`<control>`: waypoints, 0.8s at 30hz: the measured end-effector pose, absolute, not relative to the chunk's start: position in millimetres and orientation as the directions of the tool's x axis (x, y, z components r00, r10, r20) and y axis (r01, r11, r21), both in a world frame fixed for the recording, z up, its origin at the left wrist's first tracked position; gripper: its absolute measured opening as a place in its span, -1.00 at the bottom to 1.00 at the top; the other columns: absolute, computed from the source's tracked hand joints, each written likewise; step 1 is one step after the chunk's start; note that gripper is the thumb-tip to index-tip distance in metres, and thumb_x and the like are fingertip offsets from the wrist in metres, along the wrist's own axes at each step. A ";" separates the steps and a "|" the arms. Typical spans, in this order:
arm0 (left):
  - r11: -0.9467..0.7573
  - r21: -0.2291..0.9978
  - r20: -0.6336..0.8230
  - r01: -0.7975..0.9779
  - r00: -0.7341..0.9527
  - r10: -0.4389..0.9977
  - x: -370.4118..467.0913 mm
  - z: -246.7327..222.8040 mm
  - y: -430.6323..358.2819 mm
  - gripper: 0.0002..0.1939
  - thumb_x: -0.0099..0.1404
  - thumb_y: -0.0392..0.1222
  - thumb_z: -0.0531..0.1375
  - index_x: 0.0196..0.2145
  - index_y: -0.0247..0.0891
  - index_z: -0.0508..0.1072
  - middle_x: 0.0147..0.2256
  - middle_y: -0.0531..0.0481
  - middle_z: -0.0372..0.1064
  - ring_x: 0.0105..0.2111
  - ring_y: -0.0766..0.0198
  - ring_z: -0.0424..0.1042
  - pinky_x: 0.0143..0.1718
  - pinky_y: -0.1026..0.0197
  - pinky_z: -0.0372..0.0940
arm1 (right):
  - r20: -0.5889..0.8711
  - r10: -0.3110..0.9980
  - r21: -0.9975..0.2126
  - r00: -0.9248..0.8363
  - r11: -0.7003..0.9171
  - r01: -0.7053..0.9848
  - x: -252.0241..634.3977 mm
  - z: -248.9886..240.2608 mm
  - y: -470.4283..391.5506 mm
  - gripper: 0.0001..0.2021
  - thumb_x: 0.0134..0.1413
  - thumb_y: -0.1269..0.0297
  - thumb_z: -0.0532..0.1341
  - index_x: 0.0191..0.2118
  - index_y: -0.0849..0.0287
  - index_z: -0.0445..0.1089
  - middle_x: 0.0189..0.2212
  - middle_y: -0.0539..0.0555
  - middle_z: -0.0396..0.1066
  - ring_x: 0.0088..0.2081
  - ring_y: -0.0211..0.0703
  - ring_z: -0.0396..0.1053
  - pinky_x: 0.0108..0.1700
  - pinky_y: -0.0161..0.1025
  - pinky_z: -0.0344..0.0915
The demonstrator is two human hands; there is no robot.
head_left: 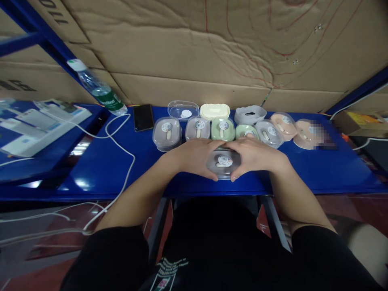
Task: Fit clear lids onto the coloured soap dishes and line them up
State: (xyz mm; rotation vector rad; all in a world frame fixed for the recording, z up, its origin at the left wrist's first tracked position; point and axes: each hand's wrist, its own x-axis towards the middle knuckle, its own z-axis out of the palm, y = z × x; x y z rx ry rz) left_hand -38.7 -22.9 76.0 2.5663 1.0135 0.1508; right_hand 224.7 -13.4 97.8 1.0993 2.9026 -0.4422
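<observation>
A grey soap box (223,171) with a clear lid and a round sticker is near the table's front edge, between my two hands. My left hand (195,155) wraps its left side, and my right hand (255,154) wraps its right side. The fingertips meet behind the box, and both thumbs are at its front. Just beyond stand a green lidded box (223,129), a grey lidded box (197,128) and another green one (247,131) partly covered by my right hand. Further left is a grey lidded box (166,133).
At the back lie a clear lid (183,110), a cream dish (214,111) and a grey dish (250,115). Grey (269,134) and peach (283,126) lidded boxes stand right. A phone (143,118), a water bottle (101,91) and a white cable (132,161) are left.
</observation>
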 end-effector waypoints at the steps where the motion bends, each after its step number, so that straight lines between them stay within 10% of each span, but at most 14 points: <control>1: -0.665 0.392 -0.038 0.636 0.733 0.679 -38.0 75.5 -23.1 0.30 0.06 0.33 0.55 0.57 -0.29 0.18 0.45 -0.39 0.39 0.39 -0.34 0.45 0.38 -0.23 0.37 | -0.111 0.654 -0.257 -0.748 0.708 0.658 224.2 98.8 -14.2 -0.10 -0.20 -0.31 0.64 0.21 0.12 0.58 -0.09 0.19 0.68 -0.02 0.32 0.61 0.10 0.16 0.35; 24: -0.677 0.289 -0.009 0.676 0.709 0.705 -22.9 66.5 -42.4 0.35 0.17 0.19 0.44 0.65 -0.44 -0.12 0.38 -0.59 0.39 0.32 -0.44 0.47 0.32 -0.35 0.34 | -0.115 0.634 -0.169 -0.765 0.746 0.644 224.2 84.5 -18.2 0.00 -0.23 -0.27 0.63 0.28 0.22 0.49 0.06 0.33 0.52 0.07 0.44 0.48 0.15 0.30 0.40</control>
